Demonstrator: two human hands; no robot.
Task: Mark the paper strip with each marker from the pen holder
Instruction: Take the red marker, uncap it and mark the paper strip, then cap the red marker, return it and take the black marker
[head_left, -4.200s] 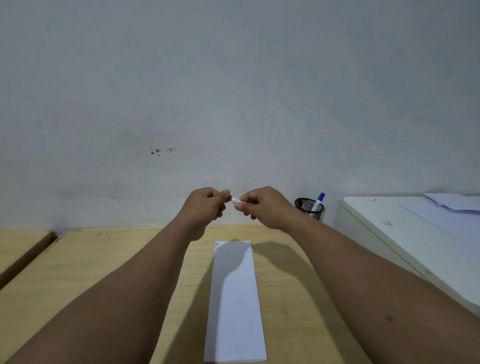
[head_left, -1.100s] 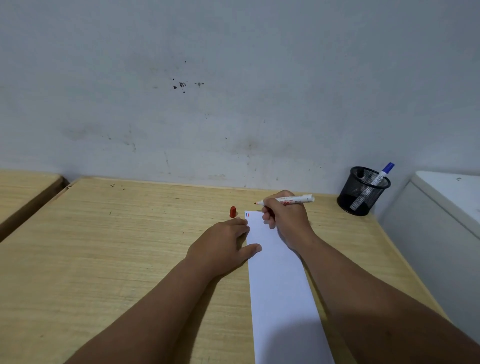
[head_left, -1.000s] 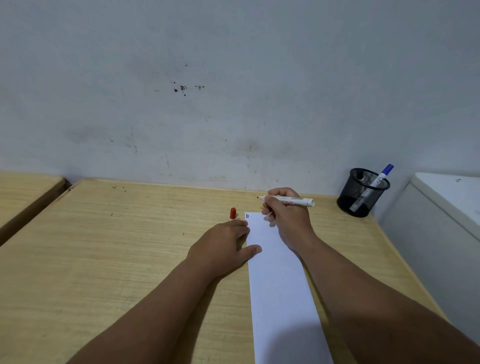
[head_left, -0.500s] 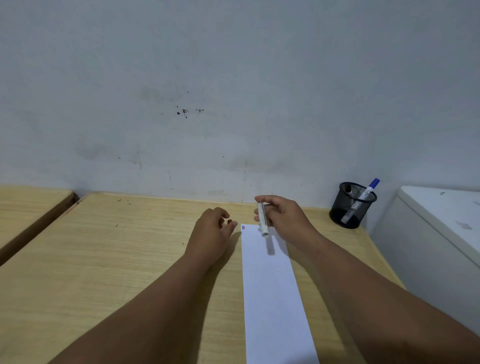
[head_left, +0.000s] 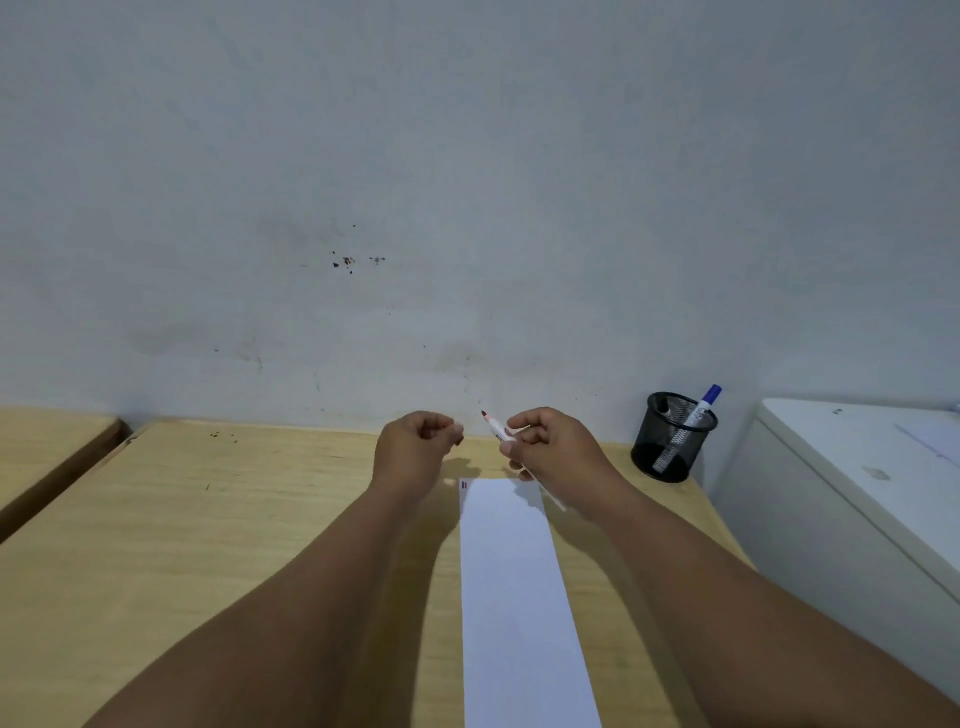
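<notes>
The white paper strip (head_left: 511, 571) lies lengthwise on the wooden desk (head_left: 208, 519), with small blue and red marks (head_left: 464, 484) at its far left corner. My right hand (head_left: 550, 447) is raised above the strip's far end. It grips an uncapped red marker (head_left: 494, 426) whose tip points up and to the left. My left hand (head_left: 415, 449) is lifted just left of the tip, fingers pinched shut on the small red cap, which barely shows at the fingertips (head_left: 459, 440). A black mesh pen holder (head_left: 670, 441) at the back right holds a blue-capped marker (head_left: 698, 415).
A grey wall rises directly behind the desk. A white cabinet (head_left: 857, 467) with papers on top stands to the right of the desk, next to the pen holder. A second wooden surface (head_left: 47, 447) sits at the far left across a gap.
My left hand picked the red cap up off the desk and rose. My right hand lifted the marker from the strip and turned its tip toward the left hand. The view tilted upward.
</notes>
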